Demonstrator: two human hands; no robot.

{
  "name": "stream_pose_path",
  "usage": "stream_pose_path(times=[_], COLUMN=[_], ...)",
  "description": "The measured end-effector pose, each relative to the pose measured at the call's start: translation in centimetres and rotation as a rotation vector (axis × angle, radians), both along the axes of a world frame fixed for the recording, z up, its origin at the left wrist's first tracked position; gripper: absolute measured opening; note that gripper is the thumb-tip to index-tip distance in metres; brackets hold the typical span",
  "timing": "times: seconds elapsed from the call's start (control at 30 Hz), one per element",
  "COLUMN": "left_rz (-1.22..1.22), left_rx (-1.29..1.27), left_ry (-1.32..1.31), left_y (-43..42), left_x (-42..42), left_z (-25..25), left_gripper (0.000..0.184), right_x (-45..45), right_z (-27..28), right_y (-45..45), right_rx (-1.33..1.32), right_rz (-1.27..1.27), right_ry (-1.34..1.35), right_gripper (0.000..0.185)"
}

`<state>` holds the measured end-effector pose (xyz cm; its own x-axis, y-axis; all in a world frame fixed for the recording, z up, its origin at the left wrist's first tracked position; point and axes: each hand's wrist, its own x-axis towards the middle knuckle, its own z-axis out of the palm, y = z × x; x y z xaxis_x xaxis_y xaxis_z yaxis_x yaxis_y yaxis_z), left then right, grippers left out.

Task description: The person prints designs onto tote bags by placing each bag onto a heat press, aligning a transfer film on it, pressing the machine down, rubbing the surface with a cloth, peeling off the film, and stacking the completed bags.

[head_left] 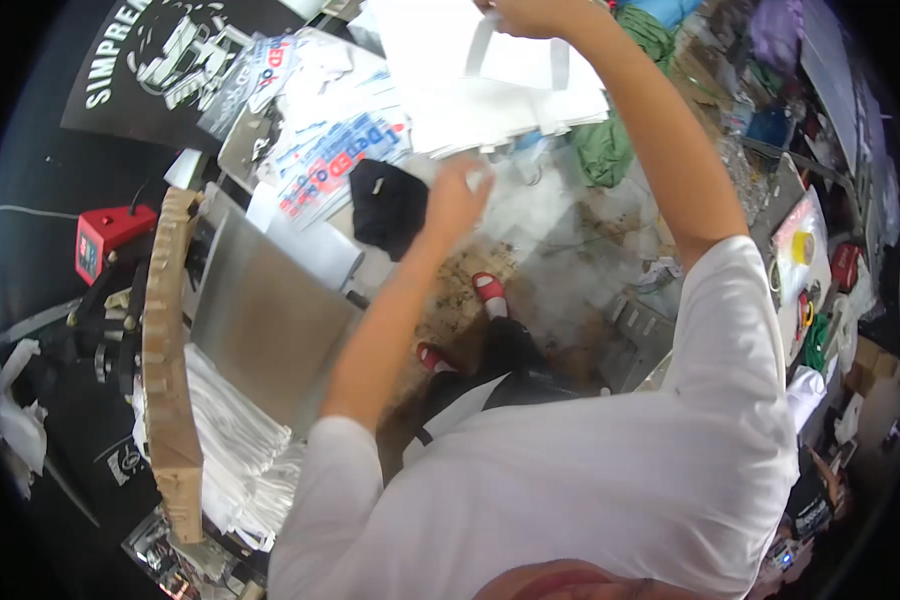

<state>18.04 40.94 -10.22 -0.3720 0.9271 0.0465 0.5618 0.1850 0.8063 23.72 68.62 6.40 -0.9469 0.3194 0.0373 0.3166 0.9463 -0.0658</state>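
Observation:
My left hand (457, 200) is over the floor just in front of a stack of white sheets (450, 95). Its fingers are curled and slightly blurred, with a small pale spot between them that I cannot make out. Beside that wrist lies a folded black cloth (387, 208) with a small light tag. At the top edge my right hand (535, 15) is closed on a white sheet (515, 62) with greyish side strips, held over the stack. Part of this hand is cut off by the frame.
Printed plastic bags (345, 155) lie left of the stack. A flat metal plate (270, 315) and cardboard (165, 370) stand nearer, by folded white cloth (235, 450). A red device (110, 240) is far left. Green fabric (602, 150) hangs right; a cluttered table (810, 215) lies beyond.

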Motion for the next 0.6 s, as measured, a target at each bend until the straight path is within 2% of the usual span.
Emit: stream_pose_path(times=[0.07,0.13,0.17,0.23,0.27,0.33,0.4,0.43,0.47,0.5,0.53,0.57,0.6], left_rz=[0.204,0.346,0.346,0.277,0.283,-0.160,-0.231,-0.227,-0.225,-0.218,-0.200,-0.146,-0.094], left_rx=[0.081,-0.265,-0.264,-0.585,-0.591,-0.386,-0.151,-0.153,-0.038,0.076,0.071,0.069,0.072], left_ry=[0.209,0.214,0.201,0.253,0.248,0.326,0.412,0.421,0.441,0.458,0.463,0.433,0.411], left_y=[6.5,10.6,11.4,12.1,11.5,9.0,5.7,4.4,3.1,1.8,0.7,-0.7,-1.9], left_x=[-1.2,-1.8,-1.5,-1.1,-0.6,0.5,2.2,2.7,3.1,3.7,4.5,5.3,5.7], left_z=[-2.5,-4.2,-3.9,-2.6,-2.6,-2.1,-3.3,-3.6,-3.9,-3.8,-3.4,-3.0,-2.5], left_gripper=[0.042,0.043,0.043,0.040,0.040,0.040,0.040,0.040,0.042,0.045,0.045,0.047,0.050], right_x=[0.5,1.0,1.4,1.9,2.2,2.8,2.5,2.8,3.0,2.9,3.0,2.9,2.6], right_z=[2.6,3.8,3.9,3.7,3.5,2.7,1.1,-1.0,-2.5,-6.0,-9.1,-9.9,-15.2], right_y=[-1.0,-1.7,-2.0,-2.5,-2.9,-4.1,-4.5,-4.8,-6.1,-7.0,-8.0,-9.7,-10.0], right_rx=[-0.023,-0.020,-0.036,-0.015,0.004,-0.071,-0.122,-0.194,-0.274,-0.263,-0.294,-0.339,-0.429], right_rz=[0.014,-0.005,-0.022,-0.024,-0.031,-0.029,-0.039,0.013,-0.004,-0.074,-0.077,-0.063,-0.037], right_ry=[0.108,0.133,0.166,0.154,0.158,0.119,-0.014,0.012,-0.072,-0.197,-0.345,-0.595,-0.685], right_gripper=[0.017,0.016,0.016,0.016,0.015,0.017,0.030,0.027,0.026,0.029,0.030,0.029,0.042])
